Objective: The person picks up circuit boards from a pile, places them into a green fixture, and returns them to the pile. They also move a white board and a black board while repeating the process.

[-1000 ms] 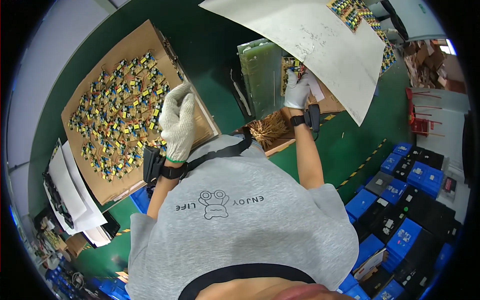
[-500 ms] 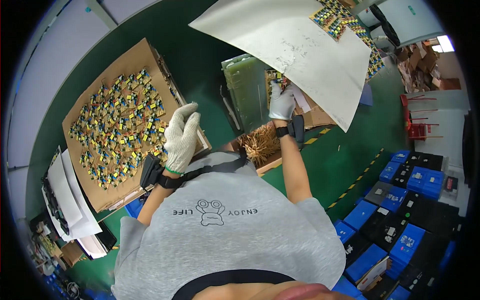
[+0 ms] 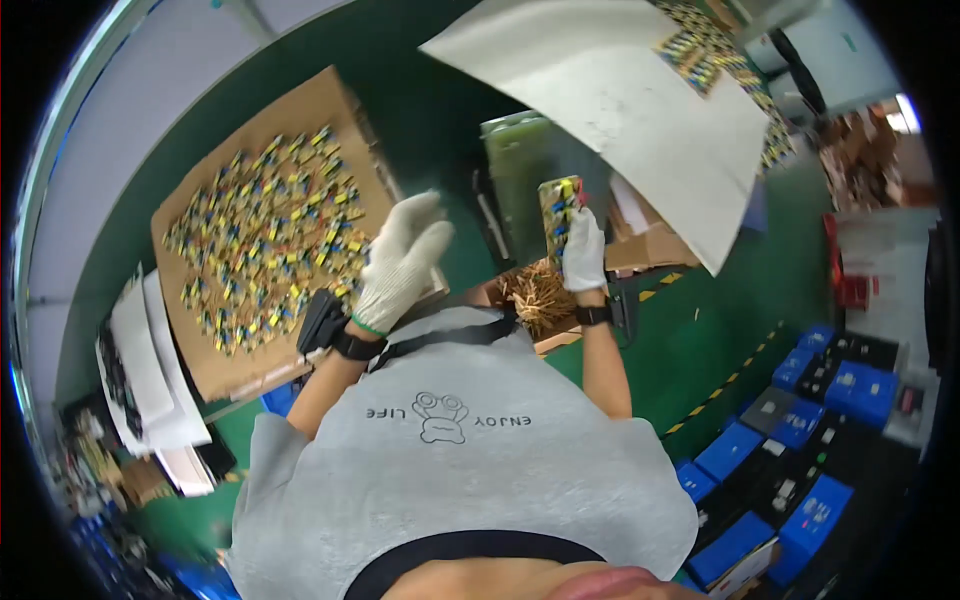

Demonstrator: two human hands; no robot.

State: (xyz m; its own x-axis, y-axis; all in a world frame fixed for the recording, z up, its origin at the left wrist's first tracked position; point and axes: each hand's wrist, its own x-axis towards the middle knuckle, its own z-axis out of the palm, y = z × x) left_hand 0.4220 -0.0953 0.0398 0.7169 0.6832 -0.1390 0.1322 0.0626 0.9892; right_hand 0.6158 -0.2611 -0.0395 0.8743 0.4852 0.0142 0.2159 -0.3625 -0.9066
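The person's gloved right hand (image 3: 584, 255) had its fingers pinching the edge of a populated circuit board (image 3: 558, 215), held up just beside a greenish translucent panel (image 3: 515, 170) and above a bundle of thin tan strands (image 3: 537, 300). Over on my side, the gloved left hand (image 3: 402, 265), fingers extended and the thumb slightly apart, hung near the cardboard sheet (image 3: 225, 375) covered with small boards (image 3: 270, 240), gripping nothing I could see.

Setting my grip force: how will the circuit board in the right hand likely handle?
The circuit board is probably stiff: it shows no sag in the right hand. Small parts crowd its face, so it may be fragile. It seems light, held up one-handed.
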